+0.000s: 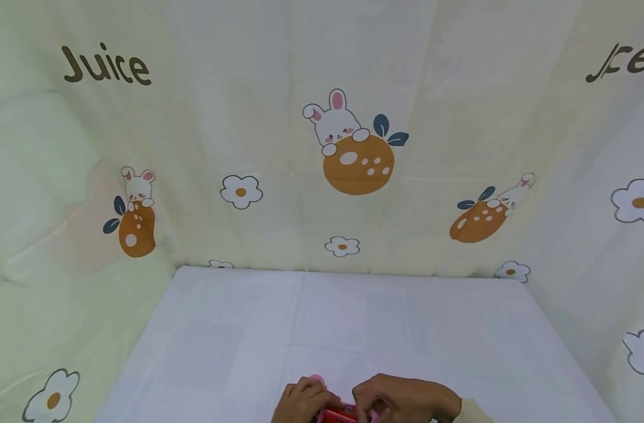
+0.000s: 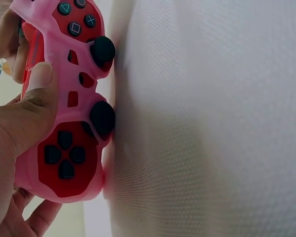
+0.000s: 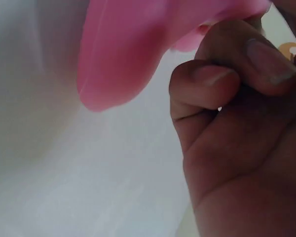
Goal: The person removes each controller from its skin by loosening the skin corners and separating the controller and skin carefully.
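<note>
A red game controller [image 2: 64, 182] wears a pink silicone cover [image 2: 59, 94]; its black thumbsticks, direction buttons and symbol buttons show in the left wrist view. The controller stands on edge, thumbsticks right by the white cloth. My left hand [image 1: 303, 401] grips it, the thumb lying along its upper edge and other fingers behind. At the opposite end, my right hand [image 1: 401, 396] pinches the edge of the cover with curled fingers. In the right wrist view one pink grip of the controller hangs beside those curled fingers; the thumb's contact is hidden.
A white cloth-covered table [image 1: 279, 317] stretches ahead of both hands. Behind it and at both sides hang pale curtains [image 1: 269, 117] printed with rabbits, oranges and flowers. A light sleeve [image 1: 472, 412] covers the right forearm.
</note>
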Demonstrator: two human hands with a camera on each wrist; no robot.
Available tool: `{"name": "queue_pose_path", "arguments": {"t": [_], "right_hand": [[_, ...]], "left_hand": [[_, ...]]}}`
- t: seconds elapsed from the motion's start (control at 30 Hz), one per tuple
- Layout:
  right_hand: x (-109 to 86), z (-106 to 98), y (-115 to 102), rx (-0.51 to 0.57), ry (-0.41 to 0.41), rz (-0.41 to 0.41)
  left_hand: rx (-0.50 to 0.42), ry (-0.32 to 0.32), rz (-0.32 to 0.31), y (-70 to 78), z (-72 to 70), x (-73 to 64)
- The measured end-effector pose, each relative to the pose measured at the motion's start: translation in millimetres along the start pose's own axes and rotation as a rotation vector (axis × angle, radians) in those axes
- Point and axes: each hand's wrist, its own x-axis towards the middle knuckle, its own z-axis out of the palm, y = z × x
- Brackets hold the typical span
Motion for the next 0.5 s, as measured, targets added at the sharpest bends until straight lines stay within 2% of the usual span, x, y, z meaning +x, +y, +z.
{"name": "queue_pose_path", "arguments": {"t": [0.13, 0.23, 0.37, 0.5], "right_hand": [[-0.1, 2.2, -2.8, -0.072, 0.014, -0.022], [-1.7, 3.1, -3.6, -0.030, 0.023, 0.002], [-3.7, 3.7, -3.1, -0.047, 0.036, 0.002], [-8.1, 3.8, 1.1, -0.107, 0.064, -0.014]], "left_hand": [[-0.014, -0.003, -0.003, 0.3, -2.4, -1.3], [-0.043, -0.022, -0.014, 0.7, -3.5, -0.6], [-0.080, -0.041, -0.038, -0.4, -3.5, -1.9], [-0.124, -0.057, -0.066, -0.8, -3.9, -2.5]]}}
